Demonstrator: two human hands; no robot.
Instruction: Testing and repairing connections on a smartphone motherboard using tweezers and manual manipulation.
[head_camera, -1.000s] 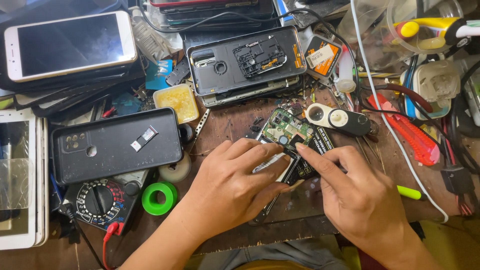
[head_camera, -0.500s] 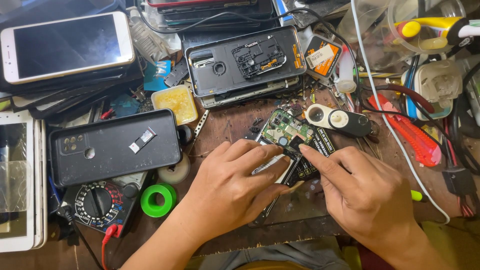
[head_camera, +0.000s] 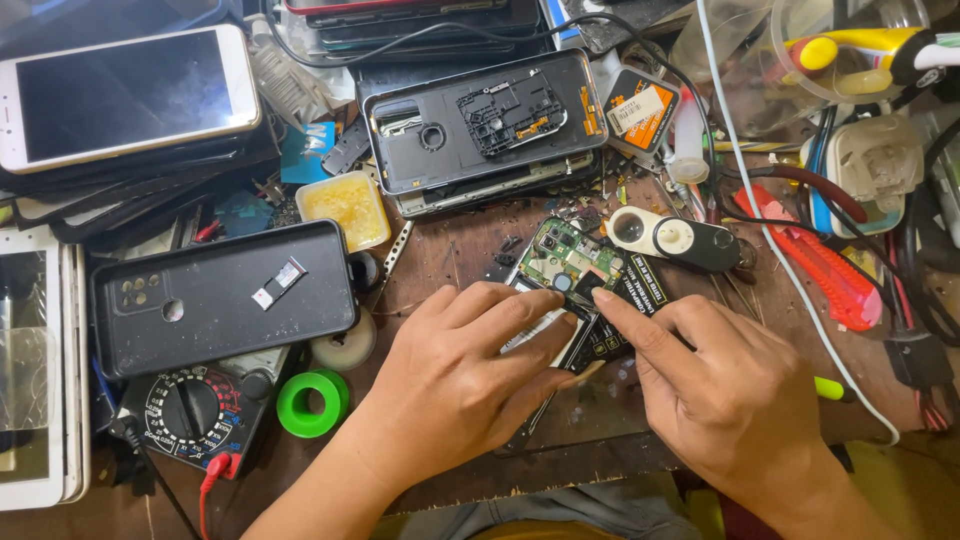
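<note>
An opened phone (head_camera: 575, 275) lies at the middle of the wooden bench (head_camera: 455, 250), its green circuit board and black battery exposed. My left hand (head_camera: 460, 385) rests flat over the phone's lower left part, fingers pressing on it. My right hand (head_camera: 725, 395) is beside it, index finger pointing at the battery's top edge near the board. Most of the phone's lower half is hidden under both hands.
A black phone back cover (head_camera: 220, 295) lies at left, a multimeter (head_camera: 195, 415) and green tape roll (head_camera: 312, 402) below it. A disassembled phone frame (head_camera: 485, 120) sits at the top, a white phone (head_camera: 125, 95) top left. A red cutter (head_camera: 810, 255) and cables lie at right.
Both hands have stayed on the opened phone. My right index finger has shifted slightly along the battery's edge. Nothing else has moved.
</note>
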